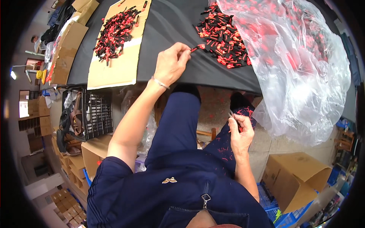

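Left hand pinches a small piece between thumb and finger, its red end pointing out to the right. I judge a light grip near one end best, keeping it clear of the loose pile just right of that hand so nothing snags. Nearer the body and to the right, the right hand is curled around a small metal tool; I can't tell whether its tips are parted, so I'd mind them. Left of the left hand, another pile lies on cardboard.
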`<state>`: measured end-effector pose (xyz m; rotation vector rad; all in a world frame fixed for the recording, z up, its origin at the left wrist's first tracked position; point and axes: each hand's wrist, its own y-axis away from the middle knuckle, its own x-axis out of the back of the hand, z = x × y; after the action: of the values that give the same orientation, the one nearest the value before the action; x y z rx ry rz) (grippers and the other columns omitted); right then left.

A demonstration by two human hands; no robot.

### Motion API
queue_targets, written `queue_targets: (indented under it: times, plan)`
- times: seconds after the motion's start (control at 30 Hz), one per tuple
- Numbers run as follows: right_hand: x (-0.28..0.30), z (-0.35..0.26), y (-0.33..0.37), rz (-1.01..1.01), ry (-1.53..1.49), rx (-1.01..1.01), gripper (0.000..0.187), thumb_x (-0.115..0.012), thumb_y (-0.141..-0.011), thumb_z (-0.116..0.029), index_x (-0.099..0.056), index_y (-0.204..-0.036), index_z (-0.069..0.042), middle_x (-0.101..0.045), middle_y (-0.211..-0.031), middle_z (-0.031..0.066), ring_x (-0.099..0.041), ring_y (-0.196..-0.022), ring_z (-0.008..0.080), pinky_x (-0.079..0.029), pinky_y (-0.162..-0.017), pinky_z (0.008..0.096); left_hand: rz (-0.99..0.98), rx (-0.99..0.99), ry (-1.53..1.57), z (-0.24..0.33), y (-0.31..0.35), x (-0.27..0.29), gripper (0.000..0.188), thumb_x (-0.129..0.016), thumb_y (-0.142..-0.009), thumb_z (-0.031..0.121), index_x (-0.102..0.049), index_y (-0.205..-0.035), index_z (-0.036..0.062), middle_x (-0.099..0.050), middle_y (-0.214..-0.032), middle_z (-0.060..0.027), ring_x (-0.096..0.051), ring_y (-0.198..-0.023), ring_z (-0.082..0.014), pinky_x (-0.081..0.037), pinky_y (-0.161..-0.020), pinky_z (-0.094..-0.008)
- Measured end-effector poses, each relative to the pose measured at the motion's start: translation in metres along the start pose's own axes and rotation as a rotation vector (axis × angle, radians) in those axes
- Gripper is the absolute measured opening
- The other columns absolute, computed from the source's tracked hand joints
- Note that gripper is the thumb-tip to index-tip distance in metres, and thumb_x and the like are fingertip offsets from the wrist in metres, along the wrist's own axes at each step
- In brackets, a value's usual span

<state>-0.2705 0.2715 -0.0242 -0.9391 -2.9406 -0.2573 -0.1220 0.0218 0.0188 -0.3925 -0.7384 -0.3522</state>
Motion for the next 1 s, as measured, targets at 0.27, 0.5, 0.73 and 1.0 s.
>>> queue_targets:
  times: [0.27,0.5,0.73,1.0]
  plan:
    - [-0.011,-0.042,-0.004,0.157,0.171,0.471,0.023,-0.075,-0.075,-0.004,-0.063,-0.094,0.001,-0.064,-0.076,0.0074,-0.058,-0.065,0.0111,-0.047,-0.06,0.0234,-0.46,0.53,0.992,0.057,0.08,0.005,0.017,-0.064,-0.085,0.016,-0.063,-0.095,0.0018,-0.065,-0.078,-0.0032,-0.058,-0.066,-0.0045,-0.047,-0.061,-0.017]
    - [-0.006,-0.054,0.004,0.265,0.618,0.821,0.03,-0.081,-0.064,-0.013,-0.066,-0.089,-0.004,-0.063,-0.072,0.0042,-0.056,-0.057,0.0181,-0.043,-0.05,0.0284,-0.516,0.501,1.017,0.078,0.109,0.0,0.015,-0.064,-0.083,0.014,-0.064,-0.093,0.0018,-0.064,-0.077,-0.003,-0.059,-0.067,-0.0056,-0.048,-0.062,-0.0181]
    - [-0.001,-0.047,0.018,0.329,0.706,0.869,0.03,-0.08,-0.066,-0.015,-0.066,-0.09,-0.005,-0.063,-0.073,0.0047,-0.056,-0.057,0.019,-0.043,-0.049,0.0281,-0.546,0.496,1.011,0.087,0.121,-0.001,0.014,-0.063,-0.083,0.012,-0.063,-0.092,0.0009,-0.064,-0.077,-0.0028,-0.059,-0.067,-0.0059,-0.047,-0.062,-0.018]
    - [0.0,-0.035,0.022,0.311,0.707,0.869,0.028,-0.08,-0.066,-0.015,-0.066,-0.089,-0.006,-0.063,-0.072,0.0049,-0.056,-0.058,0.0191,-0.044,-0.051,0.0285,-0.583,0.529,1.009,0.083,0.124,-0.011,0.012,-0.062,-0.083,0.01,-0.064,-0.09,0.0011,-0.064,-0.075,-0.0034,-0.058,-0.064,-0.0049,-0.046,-0.058,-0.0162]
